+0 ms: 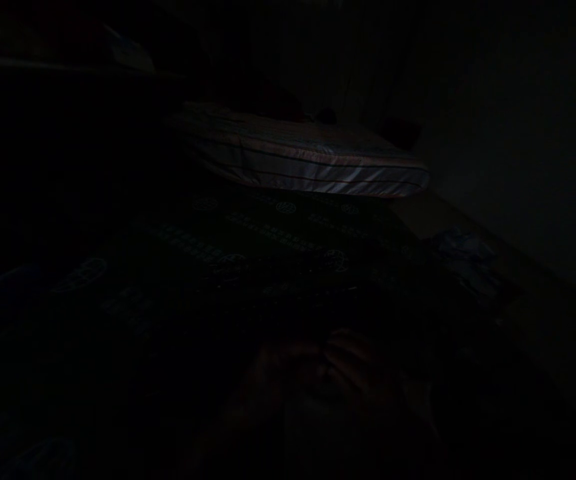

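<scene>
Head view is showing the left hand (268, 367) and right hand (355, 360) sitting close together, fingers bending; darkness is hiding whether they are grasping anything. Beyond both hands, a green printed sheet (273, 233) is spreading, with a striped mattress (318, 163) lying farther off.

The flat dark-green sheet (263, 243) bore pale lettering and round emblems, the rounded, fabric-covered mattress (313, 161) dark and reddish stripes on pale cloth, and the crumpled bundle (464, 248) looked bluish grey.
</scene>
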### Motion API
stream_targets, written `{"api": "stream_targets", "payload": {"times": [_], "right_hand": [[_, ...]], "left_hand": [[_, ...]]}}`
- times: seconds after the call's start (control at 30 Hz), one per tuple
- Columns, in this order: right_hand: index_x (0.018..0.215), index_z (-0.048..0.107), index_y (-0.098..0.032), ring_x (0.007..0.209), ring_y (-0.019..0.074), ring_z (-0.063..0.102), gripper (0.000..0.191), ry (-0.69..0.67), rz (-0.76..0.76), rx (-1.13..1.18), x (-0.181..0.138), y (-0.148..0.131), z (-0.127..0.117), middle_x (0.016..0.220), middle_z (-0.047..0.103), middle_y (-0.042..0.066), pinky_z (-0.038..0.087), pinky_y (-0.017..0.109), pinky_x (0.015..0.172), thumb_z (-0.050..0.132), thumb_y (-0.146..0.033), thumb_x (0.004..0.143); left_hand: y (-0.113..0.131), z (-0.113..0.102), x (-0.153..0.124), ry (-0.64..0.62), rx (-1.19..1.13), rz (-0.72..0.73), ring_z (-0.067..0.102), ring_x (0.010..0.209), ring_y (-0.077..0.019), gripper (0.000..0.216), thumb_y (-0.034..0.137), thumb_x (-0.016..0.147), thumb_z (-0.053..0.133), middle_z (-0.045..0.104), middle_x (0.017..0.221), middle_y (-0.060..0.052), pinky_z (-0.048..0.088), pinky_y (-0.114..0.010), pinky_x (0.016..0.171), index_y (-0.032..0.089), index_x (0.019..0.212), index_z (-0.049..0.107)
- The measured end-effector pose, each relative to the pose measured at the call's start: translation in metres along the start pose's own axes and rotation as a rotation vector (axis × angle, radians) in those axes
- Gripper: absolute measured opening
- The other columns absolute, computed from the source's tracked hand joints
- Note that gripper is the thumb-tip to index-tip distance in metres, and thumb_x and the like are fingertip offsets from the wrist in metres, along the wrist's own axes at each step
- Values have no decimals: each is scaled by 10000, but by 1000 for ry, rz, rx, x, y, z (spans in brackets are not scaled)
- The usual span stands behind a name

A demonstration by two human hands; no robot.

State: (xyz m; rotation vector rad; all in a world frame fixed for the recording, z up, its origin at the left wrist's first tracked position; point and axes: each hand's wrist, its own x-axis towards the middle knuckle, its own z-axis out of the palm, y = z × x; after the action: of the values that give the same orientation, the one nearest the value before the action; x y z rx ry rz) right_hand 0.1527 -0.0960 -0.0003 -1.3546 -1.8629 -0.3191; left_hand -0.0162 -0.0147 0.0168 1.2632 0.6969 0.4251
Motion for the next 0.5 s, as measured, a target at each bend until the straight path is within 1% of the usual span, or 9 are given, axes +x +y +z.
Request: {"api": "stream_targets", "payload": {"times": [0.07,0.13,0.17,0.23,0.3,0.4,0.5], "right_hand": [[1038,652,-194,925,211,669,223,-25,37,36,-3,-4,-3,946,708,77,602,317,735,490,-211,886],[1084,637,-225,934,206,665,243,-58,62,65,-7,-7,-4,957,705,60,598,316,751,515,-209,875],[1103,628,-237,932,203,665,255,-49,62,63,-10,-8,-4,960,704,53,598,313,748,518,-213,875],[1124,613,-242,928,201,665,263,10,43,39,-15,-9,-1,965,699,52,601,311,734,506,-226,884],[1117,610,-234,943,208,659,253,56,53,20,-22,-12,5,973,693,62,599,329,745,490,-236,894],[1119,609,-238,991,234,638,254,43,109,36,-32,-18,13,1001,684,72,581,389,802,486,-257,898],[1138,603,-238,1036,244,617,273,-15,180,64,-35,-24,13,1071,666,81,572,409,826,463,-274,906]], "left_hand": [[-1,0,1,-26,-141,-55,662,776,-147,188,265,671,749,717,797,-3,515,-214,714,175,834,721],[-2,-2,2,-63,-188,-74,661,792,-150,211,274,646,771,717,809,-5,513,-228,740,176,828,723],[-3,-3,2,-82,-172,-75,660,798,-156,228,283,644,774,716,817,-9,513,-240,749,176,838,723],[-2,-7,3,-142,-97,-66,658,820,-173,246,300,675,753,715,849,-28,510,-270,776,165,878,719],[-1,-10,4,-188,-46,-51,655,821,-177,230,304,706,728,712,846,-41,503,-287,798,148,875,715],[0,-12,5,-192,-67,-22,646,786,-158,224,319,712,718,707,811,-39,500,-287,801,134,837,706],[-3,-12,6,-176,-81,-22,642,744,-142,258,318,696,725,705,804,-37,509,-277,763,129,870,694]]}}
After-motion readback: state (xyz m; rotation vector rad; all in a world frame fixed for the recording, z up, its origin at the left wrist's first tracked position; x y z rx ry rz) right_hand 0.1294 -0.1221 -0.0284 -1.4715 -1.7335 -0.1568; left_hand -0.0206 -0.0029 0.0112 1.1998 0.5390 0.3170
